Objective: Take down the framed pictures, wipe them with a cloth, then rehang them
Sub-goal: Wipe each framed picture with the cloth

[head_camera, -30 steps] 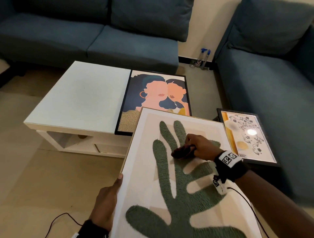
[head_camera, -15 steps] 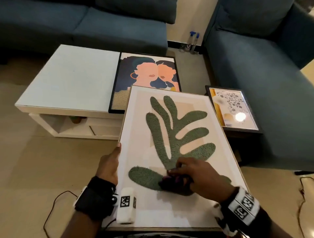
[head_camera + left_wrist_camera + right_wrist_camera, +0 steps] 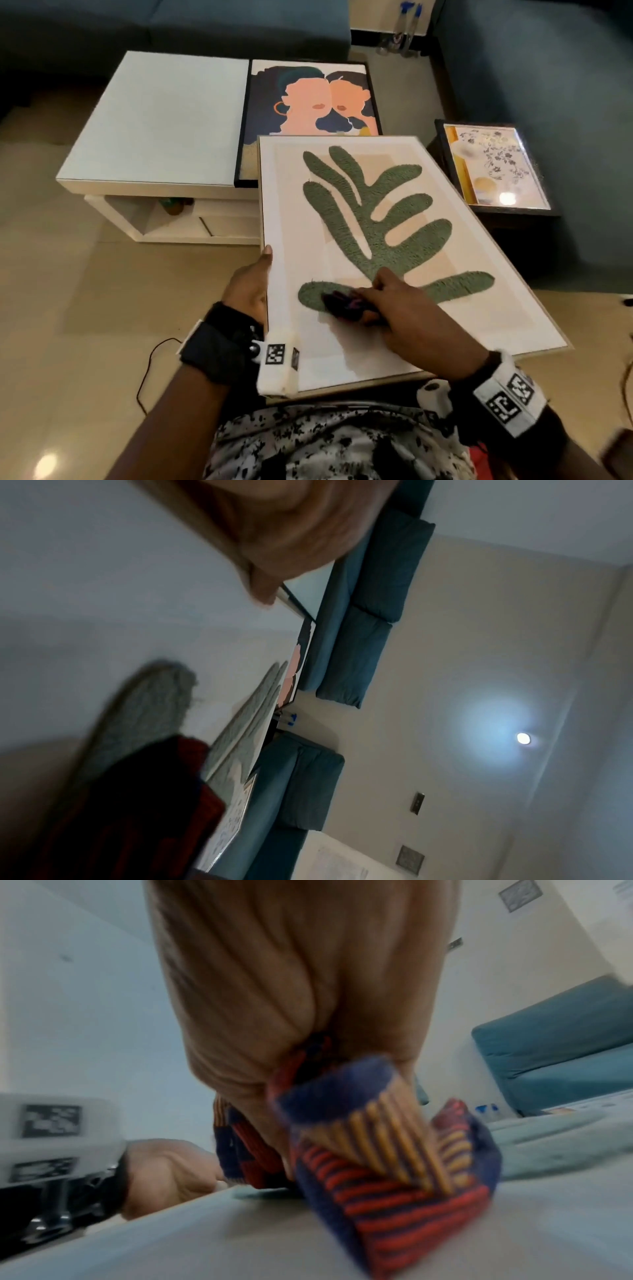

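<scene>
A large white-framed picture of a green leaf [image 3: 370, 219] lies tilted across my lap, its far end toward the coffee table. My left hand [image 3: 251, 284] grips its left edge, thumb on the front. My right hand [image 3: 387, 301] holds a dark blue, red and orange striped cloth [image 3: 342, 305] [image 3: 383, 1150] pressed on the glass at the picture's lower part. A picture of two faces [image 3: 308, 102] in a black frame lies on the white coffee table [image 3: 154, 120]. A small floral picture [image 3: 493, 164] in a dark frame rests at the right.
Blue sofas [image 3: 548, 68] stand behind the table and along the right. Spray bottles [image 3: 407, 24] stand on the floor in the corner between them. A black cable [image 3: 150, 373] trails on the tiled floor at the left.
My right hand has dragged the cloth from the picture's upper middle down to its lower part. The picture now lies lower on my lap, with more of it in view.
</scene>
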